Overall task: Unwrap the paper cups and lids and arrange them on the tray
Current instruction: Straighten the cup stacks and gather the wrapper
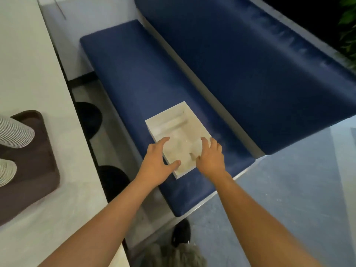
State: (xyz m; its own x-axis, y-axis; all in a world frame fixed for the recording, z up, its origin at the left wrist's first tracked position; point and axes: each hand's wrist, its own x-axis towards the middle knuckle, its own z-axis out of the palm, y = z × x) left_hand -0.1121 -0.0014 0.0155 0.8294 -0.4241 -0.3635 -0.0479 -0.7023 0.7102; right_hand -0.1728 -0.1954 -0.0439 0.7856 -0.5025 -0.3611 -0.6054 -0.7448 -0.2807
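Note:
A white open box lies on the blue bench seat; clear plastic wrap, hard to make out, seems to lie inside it. My left hand hovers at the box's near left edge, fingers spread, thumb on the near corner. My right hand reaches over the box's near right side, fingers spread above the wrap. On the white table at left stands a brown tray bearing two stacks of ribbed white paper cups, the second stack nearer to me. No lids are visible.
The white table fills the left side. The bench's blue backrest rises at right. Black round table bases sit on the floor between table and bench. A black shoe shows below. Green leaves at top right.

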